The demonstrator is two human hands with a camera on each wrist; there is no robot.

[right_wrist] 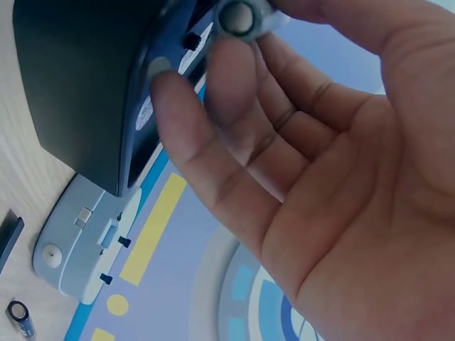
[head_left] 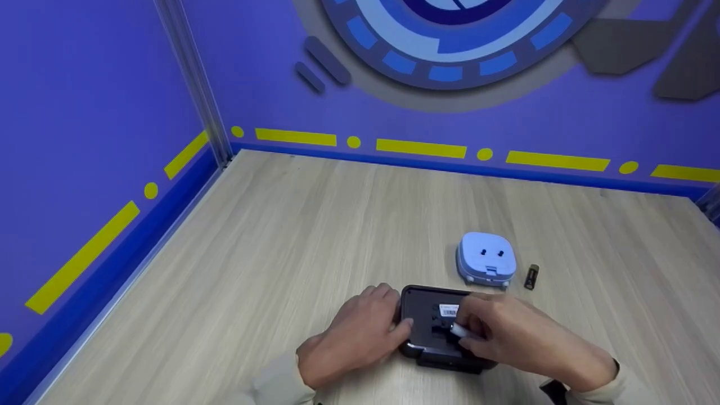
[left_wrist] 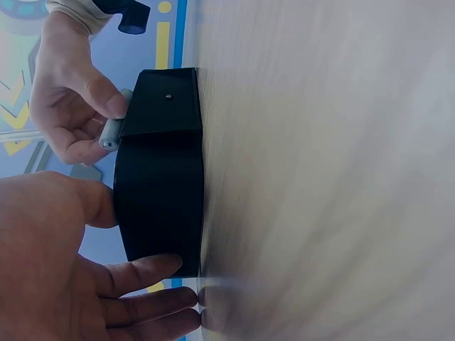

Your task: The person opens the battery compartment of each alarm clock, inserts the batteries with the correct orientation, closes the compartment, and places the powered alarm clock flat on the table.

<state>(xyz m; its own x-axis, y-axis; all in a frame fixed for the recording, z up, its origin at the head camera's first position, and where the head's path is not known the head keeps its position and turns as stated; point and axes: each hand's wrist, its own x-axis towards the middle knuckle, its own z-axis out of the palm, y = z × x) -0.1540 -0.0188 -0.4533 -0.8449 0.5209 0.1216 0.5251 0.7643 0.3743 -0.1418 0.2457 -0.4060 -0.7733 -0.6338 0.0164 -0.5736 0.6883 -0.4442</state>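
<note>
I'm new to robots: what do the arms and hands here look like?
They are a person's: an ungloved left hand and right hand, with pale beige sleeves. A black fitting sits beside the right cuff; its purpose is unclear.

Tabletop point(head_left: 304, 236) is offering broad passage along its left and far edges, left wall point(head_left: 84, 124) and far wall point(head_left: 259, 84) bounding it. Toward the near edge, black box point(head_left: 419, 315) is obstructing; left hand point(head_left: 360, 332) is flanking its left side, right hand point(head_left: 514, 332), gripping silver battery point(head_left: 460, 330), is overhanging its right. Blue case point(head_left: 486, 259) is standing just beyond.
</note>
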